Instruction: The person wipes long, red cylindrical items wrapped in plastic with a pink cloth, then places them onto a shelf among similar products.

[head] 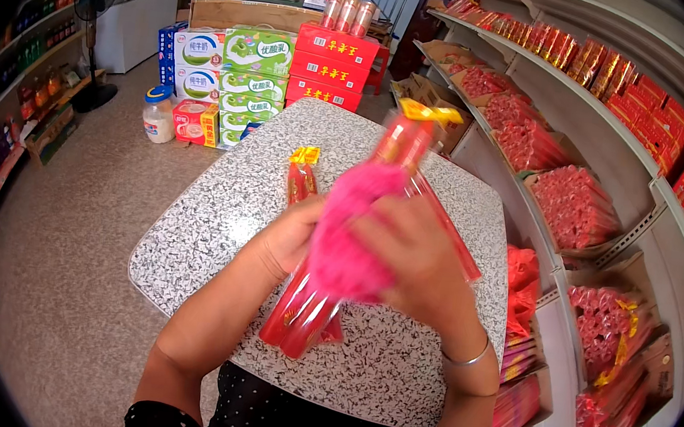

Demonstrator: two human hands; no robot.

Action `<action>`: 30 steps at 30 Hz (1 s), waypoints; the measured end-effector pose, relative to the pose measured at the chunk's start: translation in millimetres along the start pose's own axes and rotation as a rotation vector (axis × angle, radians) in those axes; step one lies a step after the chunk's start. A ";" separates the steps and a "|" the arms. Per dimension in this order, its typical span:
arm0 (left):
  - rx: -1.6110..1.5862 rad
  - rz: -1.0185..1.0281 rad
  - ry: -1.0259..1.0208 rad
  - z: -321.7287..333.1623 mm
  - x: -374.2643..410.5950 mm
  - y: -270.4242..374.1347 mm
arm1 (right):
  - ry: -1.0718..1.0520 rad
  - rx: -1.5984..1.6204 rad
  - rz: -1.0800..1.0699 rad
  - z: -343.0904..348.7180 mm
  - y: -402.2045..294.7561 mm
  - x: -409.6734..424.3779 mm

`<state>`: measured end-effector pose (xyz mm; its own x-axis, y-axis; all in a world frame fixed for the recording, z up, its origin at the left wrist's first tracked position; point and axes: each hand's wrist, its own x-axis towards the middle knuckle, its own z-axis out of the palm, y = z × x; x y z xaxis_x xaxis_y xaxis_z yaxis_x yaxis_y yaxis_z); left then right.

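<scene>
A long clear-wrapped pack of red candles (306, 316) with a yellow top tilts over the speckled table (220, 244). My left hand (295, 233) grips its left side near the middle; the fingers are partly hidden behind a cloth. My right hand (416, 252), blurred, holds this bright pink cloth (355, 240) against the front of the pack. Behind my left hand a second red pack (302, 181) with a yellow header lies on the table. Another long red pack (450, 228) lies to the right, partly covered by my right hand.
Shelves (544, 253) with boxes of red packs run close along the right. Beyond the table stand stacked red drink cartons (332, 65), green milk cartons (257, 54) and a lidded plastic jar (158, 116). A standing fan (94, 25) and a bottle shelf (26, 68) are at the left.
</scene>
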<state>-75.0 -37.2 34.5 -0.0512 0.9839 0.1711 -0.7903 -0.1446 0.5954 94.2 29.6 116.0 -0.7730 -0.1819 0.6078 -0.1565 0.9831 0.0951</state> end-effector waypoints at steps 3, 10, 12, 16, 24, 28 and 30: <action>-0.089 -0.067 -0.084 -8.4 -0.4 13.6 | -0.230 0.122 -0.189 23.5 -28.0 -8.9; -0.103 -0.018 0.033 -11.7 3.0 8.0 | -0.214 0.142 -0.115 22.9 -12.0 -6.1; -0.415 -0.060 0.101 -12.2 2.4 0.2 | -0.002 0.082 0.062 6.8 8.1 -1.8; 0.034 -0.132 -0.143 -7.3 -0.8 -3.6 | 0.381 -0.116 0.240 -0.7 49.0 -11.2; -0.086 0.072 0.100 -13.1 -2.5 20.4 | -0.085 0.134 -0.189 29.0 -20.6 -2.7; -0.066 0.059 -0.082 -13.7 -3.0 26.8 | -0.166 0.213 -0.227 33.6 -37.2 -8.3; -0.016 0.159 0.111 -10.5 -4.3 18.6 | -0.083 0.182 -0.158 30.4 -33.1 -5.6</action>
<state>-95.8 -43.1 36.7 -0.2428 0.9544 0.1735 -0.7764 -0.2984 0.5551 85.0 -2.6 85.4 -0.7766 -0.3420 0.5291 -0.3823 0.9234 0.0357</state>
